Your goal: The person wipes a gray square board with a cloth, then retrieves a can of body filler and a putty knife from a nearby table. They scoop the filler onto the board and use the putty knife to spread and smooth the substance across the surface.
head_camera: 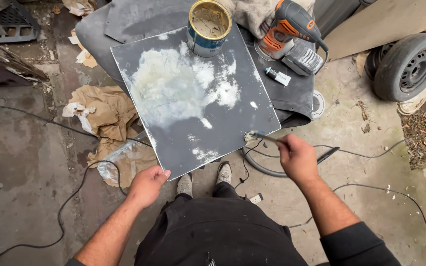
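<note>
Black trousers (218,231) fill the bottom centre of the frame, with two paint-flecked shoes (204,178) poking out just above them.

From the left: crumpled brown paper (105,114) lies on the concrete at left centre, with a black cable (70,197) looping below it. My left hand (146,186), low and left of centre, grips the near corner of the dark board (193,98), fingers curled around its edge, forearm reaching up from the lower left. That board sits tilted across the middle of the frame, smeared with pale filler (173,86). An open tin (208,27) of the same paste stands on its far edge, at top centre.

My right hand (297,157), right of centre, is closed around a thin putty knife (265,138), whose loaded tip rests at the board's right-hand edge; the wrist is bent inward. I judge this to be the mixing or spreading stage, and the next stroke would call for a steady board and a flat blade.

Farther right, an orange sander (289,27) and a small tube (277,76) lie at upper right, with a tyre (408,64) beyond.
</note>
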